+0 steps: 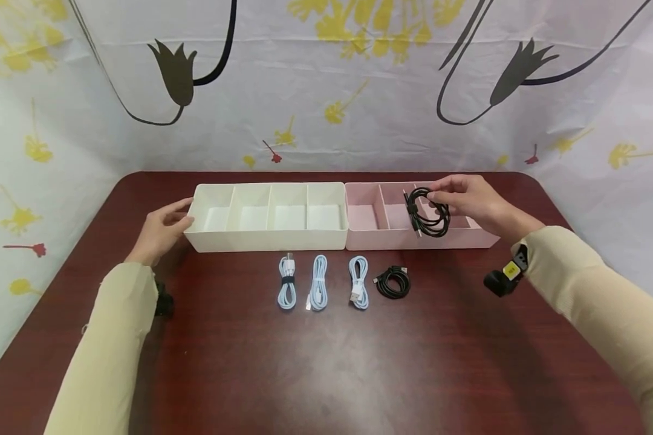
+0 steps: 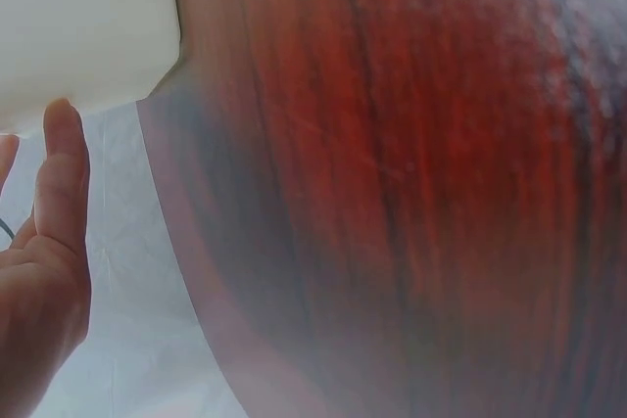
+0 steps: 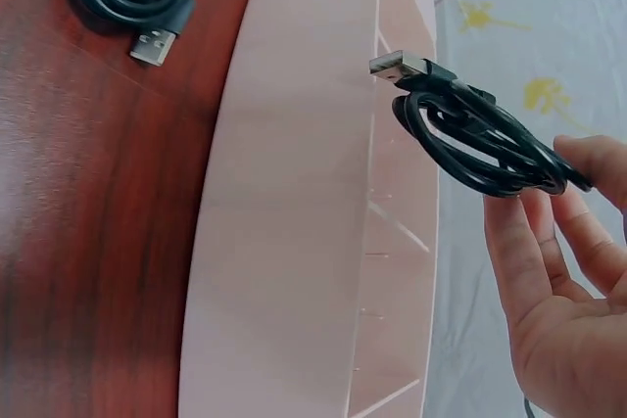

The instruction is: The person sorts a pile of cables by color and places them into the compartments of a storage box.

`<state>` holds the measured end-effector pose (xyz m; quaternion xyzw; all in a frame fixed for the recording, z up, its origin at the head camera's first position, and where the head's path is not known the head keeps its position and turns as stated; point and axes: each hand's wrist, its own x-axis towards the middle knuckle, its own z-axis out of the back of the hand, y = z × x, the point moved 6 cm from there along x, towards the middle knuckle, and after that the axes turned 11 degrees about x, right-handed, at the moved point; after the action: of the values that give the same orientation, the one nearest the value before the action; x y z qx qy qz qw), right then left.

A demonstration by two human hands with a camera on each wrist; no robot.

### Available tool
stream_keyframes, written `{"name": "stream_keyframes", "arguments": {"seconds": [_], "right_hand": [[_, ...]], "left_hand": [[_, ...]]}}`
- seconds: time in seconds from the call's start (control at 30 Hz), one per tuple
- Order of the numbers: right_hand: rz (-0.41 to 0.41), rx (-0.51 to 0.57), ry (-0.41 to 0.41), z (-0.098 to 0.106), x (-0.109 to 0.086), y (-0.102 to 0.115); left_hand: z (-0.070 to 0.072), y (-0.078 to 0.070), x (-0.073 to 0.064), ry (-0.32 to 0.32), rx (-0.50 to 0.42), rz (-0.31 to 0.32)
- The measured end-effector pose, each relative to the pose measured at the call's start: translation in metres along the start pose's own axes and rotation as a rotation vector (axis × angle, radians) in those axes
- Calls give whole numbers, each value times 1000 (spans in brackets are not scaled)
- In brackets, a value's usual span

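A coiled black USB cable hangs from my right hand, pinched between thumb and fingers above the pink divided box. In the right wrist view its metal USB plug points away from the hand, over the box's rim. My left hand touches the left end of the white divided box with its fingers extended. The left wrist view shows the fingertips against the white box's end wall. Both boxes stand end to end, and the white compartments hold nothing visible.
In front of the boxes lie three light-blue coiled cables and another black coiled cable in a row. The dark red table reaches back to a patterned cloth behind the boxes.
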<state>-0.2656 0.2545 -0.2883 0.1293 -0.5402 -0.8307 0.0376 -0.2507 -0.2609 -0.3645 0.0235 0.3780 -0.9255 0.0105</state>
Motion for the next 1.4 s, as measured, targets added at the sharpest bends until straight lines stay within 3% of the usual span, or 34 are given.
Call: {"name": "stream_keyframes", "arguments": {"seconds": [0.3,0.7,0.9,1.27,1.4], "right_hand": [[-20,-19,-13,6,14,-1],[-35,-37,32,13,31,5],[-62,-45,75,9,36,2],[-33,60,60,-1,44,0],[-39,25,51,-4,46,-2]], "left_hand": [[-2,-3,2,4,-10,11],[0,-3,1,-4,8,14],[1,-3,0,-9,14,0],[1,-2,-2,-15,19,-8],[1,-2,-2,-19,22,-12]]}}
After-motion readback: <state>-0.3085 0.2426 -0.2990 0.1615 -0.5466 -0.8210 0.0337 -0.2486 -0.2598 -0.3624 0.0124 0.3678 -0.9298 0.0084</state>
